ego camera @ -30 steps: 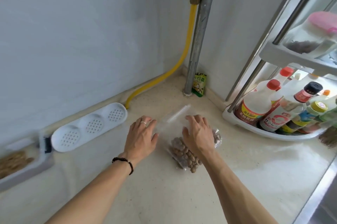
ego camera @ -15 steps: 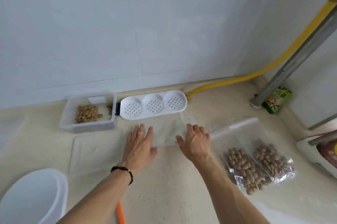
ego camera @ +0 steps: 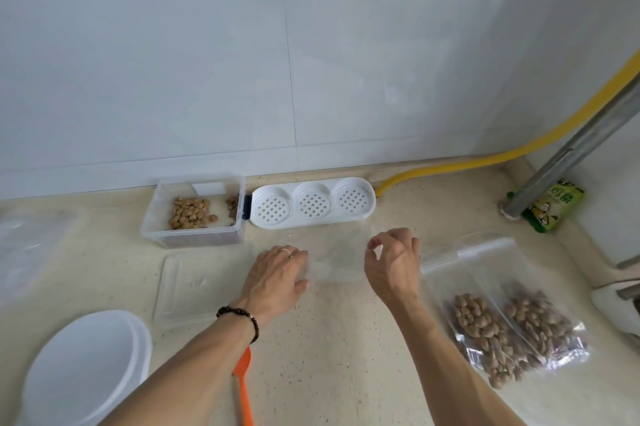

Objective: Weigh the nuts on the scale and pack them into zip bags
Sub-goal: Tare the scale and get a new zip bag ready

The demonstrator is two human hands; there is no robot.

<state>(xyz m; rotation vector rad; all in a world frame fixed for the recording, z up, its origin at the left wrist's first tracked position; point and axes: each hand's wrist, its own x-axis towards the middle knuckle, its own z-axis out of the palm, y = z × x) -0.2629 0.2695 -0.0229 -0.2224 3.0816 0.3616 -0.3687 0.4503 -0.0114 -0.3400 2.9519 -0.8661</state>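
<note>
An empty clear zip bag (ego camera: 334, 264) lies flat on the counter between my hands. My left hand (ego camera: 277, 278) has its fingers curled onto the bag's left edge. My right hand (ego camera: 393, 263) pinches the bag's upper right corner between thumb and fingers. Two filled zip bags of brown nuts (ego camera: 485, 325) lie side by side to the right of my right arm. At the wall, a clear plastic box (ego camera: 156, 217) holds a small heap of loose nuts (ego camera: 190, 212). No scale can be made out.
The box's clear lid (ego camera: 194, 283) lies left of my left hand. A white bowl (ego camera: 86, 366) stands at the lower left, an orange spatula (ego camera: 244, 391) beside my left forearm. A white perforated tray (ego camera: 313, 203), yellow hose (ego camera: 450, 166), metal pipe (ego camera: 568, 166) and green packet (ego camera: 554, 205) line the back.
My view swung left from the corner rack to the nut box. Both hands left the filled bags and came onto the empty bag; their flat fingers have curled onto its edges.
</note>
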